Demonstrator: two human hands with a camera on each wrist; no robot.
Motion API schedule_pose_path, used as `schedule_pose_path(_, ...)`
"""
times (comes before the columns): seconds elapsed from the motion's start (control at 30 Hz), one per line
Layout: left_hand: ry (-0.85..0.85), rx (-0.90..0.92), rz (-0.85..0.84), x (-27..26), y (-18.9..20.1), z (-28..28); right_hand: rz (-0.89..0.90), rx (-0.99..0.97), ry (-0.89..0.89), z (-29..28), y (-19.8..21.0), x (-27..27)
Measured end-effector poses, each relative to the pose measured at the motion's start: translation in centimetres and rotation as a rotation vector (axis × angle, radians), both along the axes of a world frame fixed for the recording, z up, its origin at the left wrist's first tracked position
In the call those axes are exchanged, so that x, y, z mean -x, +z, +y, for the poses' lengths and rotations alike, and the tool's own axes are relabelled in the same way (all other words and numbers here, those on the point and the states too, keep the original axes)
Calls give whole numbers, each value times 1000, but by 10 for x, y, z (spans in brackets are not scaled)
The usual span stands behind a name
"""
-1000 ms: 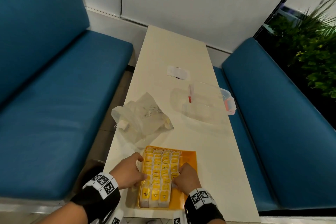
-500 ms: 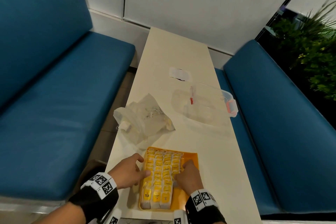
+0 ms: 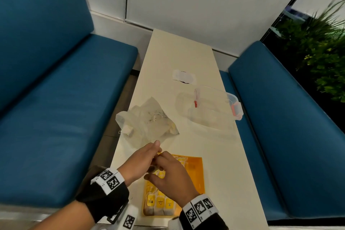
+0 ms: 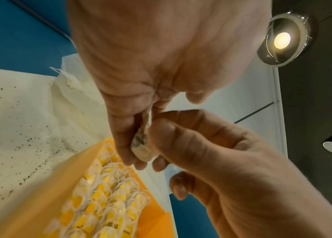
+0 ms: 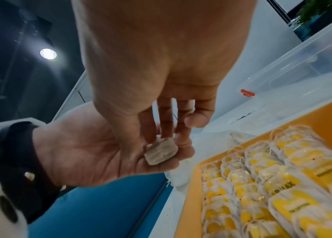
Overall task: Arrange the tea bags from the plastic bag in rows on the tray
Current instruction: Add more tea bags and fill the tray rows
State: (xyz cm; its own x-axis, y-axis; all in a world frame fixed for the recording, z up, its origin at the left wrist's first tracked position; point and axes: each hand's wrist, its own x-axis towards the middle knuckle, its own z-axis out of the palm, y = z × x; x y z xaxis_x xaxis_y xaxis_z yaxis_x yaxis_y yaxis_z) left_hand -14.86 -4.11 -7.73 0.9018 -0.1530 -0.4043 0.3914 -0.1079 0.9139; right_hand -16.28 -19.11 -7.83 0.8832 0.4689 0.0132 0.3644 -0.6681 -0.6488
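Both hands, L (image 3: 141, 162) & R (image 3: 171, 175), pinch one tea bag (image 4: 143, 145) betw. fingertips, above tray (image 3: 196, 166) far-left corner.

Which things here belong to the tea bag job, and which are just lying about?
Job:
- orange tray with rows of tea bags
- plastic bag
- single tea bag held between left hand and right hand

Lying about:
- clear lidded container
- white sticker on table
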Motion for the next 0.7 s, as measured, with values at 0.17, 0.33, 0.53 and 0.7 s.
schedule_pose_path(0.17,17,186,96,1,3,-5,38,-18,-138,1,-4,-1)
schedule_pose_path(0.33,-50,244,86,4,5,-5,131,-79,-257,-2,-8,-7)
schedule_pose_path(0.53,-85,291,67,4,6,-2,163,-122,-245,-8,-2,-6)
schedule_pose_path(0.7,-115,237,-10,3,0,-1,148,-179,-350,-14,0,-8)
